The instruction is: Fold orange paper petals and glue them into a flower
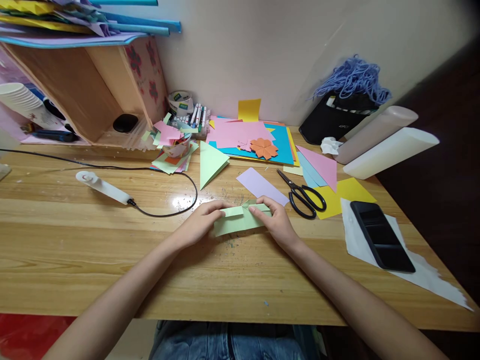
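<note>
A folded light green paper (242,225) is held just over the table, with narrow flaps turned down along its upper edge. My left hand (205,220) pinches its left end between thumb and fingers. At the right end, my right hand (276,222) grips it, the thumb pressing on the flap near the middle. Behind the paper lies a lilac paper strip (260,186). Black-handled scissors (302,195) rest to the right of it, blades pointing away. A green folded paper triangle (210,164) stands farther back on the left.
A white glue gun (103,187) with a black cord lies left. An orange paper flower (264,148) sits on stacked coloured sheets at the back. On the right, a phone (382,235) rests on white tissue, near yellow paper (347,197). A wooden box (144,80) stands back left.
</note>
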{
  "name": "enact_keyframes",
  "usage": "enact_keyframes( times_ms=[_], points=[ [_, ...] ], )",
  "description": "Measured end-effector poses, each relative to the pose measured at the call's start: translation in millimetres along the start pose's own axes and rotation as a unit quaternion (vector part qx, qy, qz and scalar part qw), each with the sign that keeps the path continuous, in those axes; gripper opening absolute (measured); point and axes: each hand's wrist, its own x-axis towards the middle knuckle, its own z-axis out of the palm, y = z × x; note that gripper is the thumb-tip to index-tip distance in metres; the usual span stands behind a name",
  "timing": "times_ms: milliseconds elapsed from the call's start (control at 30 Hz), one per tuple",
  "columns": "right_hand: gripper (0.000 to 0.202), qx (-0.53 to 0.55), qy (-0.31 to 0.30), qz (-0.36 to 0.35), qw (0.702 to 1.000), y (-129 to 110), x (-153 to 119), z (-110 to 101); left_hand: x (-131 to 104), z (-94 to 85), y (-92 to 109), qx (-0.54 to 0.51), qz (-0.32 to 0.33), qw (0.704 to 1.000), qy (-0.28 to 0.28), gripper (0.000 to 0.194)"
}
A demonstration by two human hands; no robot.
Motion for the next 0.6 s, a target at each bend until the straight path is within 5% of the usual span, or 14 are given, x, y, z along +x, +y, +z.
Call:
enact_keyframes(
  times_ms=[133, 400, 600],
  points=[
    [0.024, 0.003, 0.002, 0.008, 1.0, 0.8, 1.1, -1.5, 1.3, -0.1, -2.8, -0.02, 0.025, 0.999, -0.008, 0.035],
    [0.023, 0.018, -0.073, -0.043, 0.996, 4.5, -0.5, 4.7, 4.4, 7.6, -15.7, 0.1, 0.063, 0.989, 0.085, 0.019],
    [0.018, -0.013, -0.107, -0.069, 0.992, -3.2, -3.7, 4.5, 2.2, 11.6, -13.7, 0.146, 0.074, 0.982, 0.097, 0.022]
  ],
)
